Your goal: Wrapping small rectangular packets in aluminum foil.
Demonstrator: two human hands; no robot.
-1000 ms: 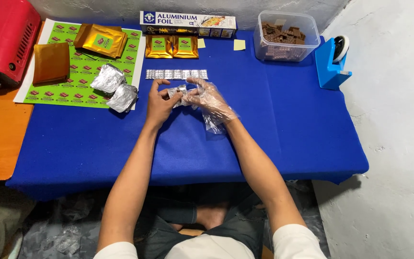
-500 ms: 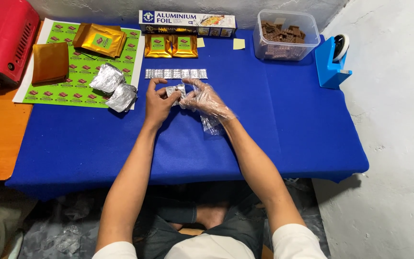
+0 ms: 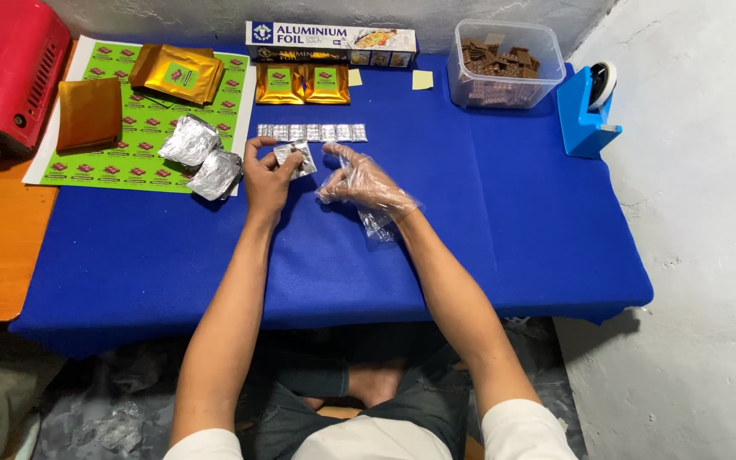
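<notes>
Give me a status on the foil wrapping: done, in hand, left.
Done: a row of foil-wrapped pieces lies on the blue cloth. In hand: the left hand holds one foil-wrapped piece; the gloved right hand is off it. Left: brown blocks fill the clear tub; gold pouches lie behind the row.

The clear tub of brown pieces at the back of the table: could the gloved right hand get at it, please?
Probably yes: the tub has no lid, the right hand is empty, and only bare blue cloth lies between.
</notes>
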